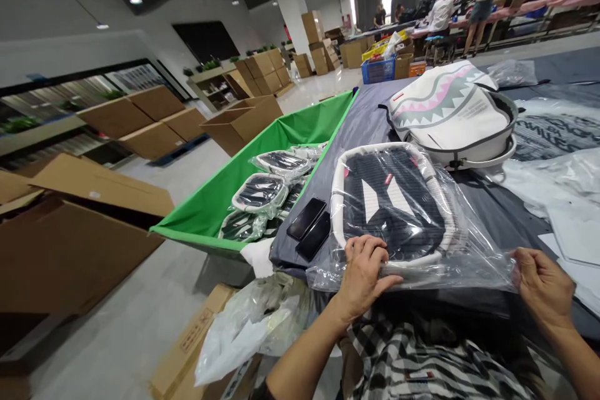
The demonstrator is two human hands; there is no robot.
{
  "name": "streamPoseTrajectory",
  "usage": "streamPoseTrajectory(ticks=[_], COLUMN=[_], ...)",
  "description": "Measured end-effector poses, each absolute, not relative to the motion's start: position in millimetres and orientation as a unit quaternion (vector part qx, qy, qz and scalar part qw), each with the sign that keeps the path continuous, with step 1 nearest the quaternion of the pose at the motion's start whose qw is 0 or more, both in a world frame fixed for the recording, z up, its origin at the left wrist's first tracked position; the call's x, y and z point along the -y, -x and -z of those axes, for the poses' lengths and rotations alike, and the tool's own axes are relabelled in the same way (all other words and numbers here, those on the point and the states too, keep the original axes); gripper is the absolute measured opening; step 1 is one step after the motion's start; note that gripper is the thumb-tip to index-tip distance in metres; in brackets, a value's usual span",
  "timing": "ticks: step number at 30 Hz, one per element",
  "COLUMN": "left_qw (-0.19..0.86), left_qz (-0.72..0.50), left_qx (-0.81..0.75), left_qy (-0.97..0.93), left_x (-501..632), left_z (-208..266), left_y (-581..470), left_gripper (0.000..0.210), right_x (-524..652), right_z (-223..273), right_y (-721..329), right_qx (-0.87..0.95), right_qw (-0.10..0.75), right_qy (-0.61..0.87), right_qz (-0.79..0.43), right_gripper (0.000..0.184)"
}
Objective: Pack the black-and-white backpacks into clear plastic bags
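A black backpack with white trim [391,200] lies flat on the table inside a clear plastic bag [473,225]. My left hand [363,272] rests on the lower edge of the bag, its fingers bent over the plastic and the thumb apart. At the right, my right hand [544,281] pinches a corner of the same bag between thumb and fingers. The plastic edge stretches between both hands. Behind the wrapped backpack stands a white backpack [445,109] with a pink and grey zigzag pattern.
Two dark phones [307,228] lie at the table's [365,106] left edge. A green fabric bin [206,212] beside it holds several wrapped backpacks [260,192]. More plastic bags [572,181] cover the right side. Cardboard boxes [70,244] stand on the floor; people work far back.
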State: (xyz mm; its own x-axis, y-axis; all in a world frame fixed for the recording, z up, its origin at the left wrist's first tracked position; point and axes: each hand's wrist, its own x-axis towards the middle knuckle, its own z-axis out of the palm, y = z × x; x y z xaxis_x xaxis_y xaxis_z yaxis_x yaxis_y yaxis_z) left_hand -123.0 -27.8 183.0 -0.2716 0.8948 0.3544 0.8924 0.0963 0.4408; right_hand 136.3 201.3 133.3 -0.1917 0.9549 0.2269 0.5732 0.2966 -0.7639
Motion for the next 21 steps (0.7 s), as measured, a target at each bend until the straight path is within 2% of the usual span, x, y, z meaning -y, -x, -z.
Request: streamPoseTrajectory(ticks=[4,9,12,18,21], left_qw=[0.053,0.106,0.103,0.058,0.086], left_qz=[-0.300,-0.338,-0.347,-0.291,-0.308], left_qx=[-0.757,-0.749,-0.745,-0.728,-0.733], left_qy=[-0.578,-0.559,-0.560,-0.618,-0.600], left_x=[33,36,32,24,21], left_z=[-187,-187,-190,-192,-188], left_y=[130,136,139,143,147], left_gripper=[0.033,0.015,0.015,0.013,0.014], right_x=[-196,-191,-193,-198,-201], right_z=[-139,-150,-150,-149,-145], right_y=[-136,-134,-135,-133,-131], right_qx=[0.697,0.698,0.693,0.667,0.654], right_qw=[0.378,0.377,0.381,0.393,0.391], right_qy=[0.525,0.515,0.515,0.529,0.530], right_qz=[-0.308,-0.325,-0.331,-0.346,-0.372], right_gripper=[0.055,0.054,0.057,0.067,0.071])
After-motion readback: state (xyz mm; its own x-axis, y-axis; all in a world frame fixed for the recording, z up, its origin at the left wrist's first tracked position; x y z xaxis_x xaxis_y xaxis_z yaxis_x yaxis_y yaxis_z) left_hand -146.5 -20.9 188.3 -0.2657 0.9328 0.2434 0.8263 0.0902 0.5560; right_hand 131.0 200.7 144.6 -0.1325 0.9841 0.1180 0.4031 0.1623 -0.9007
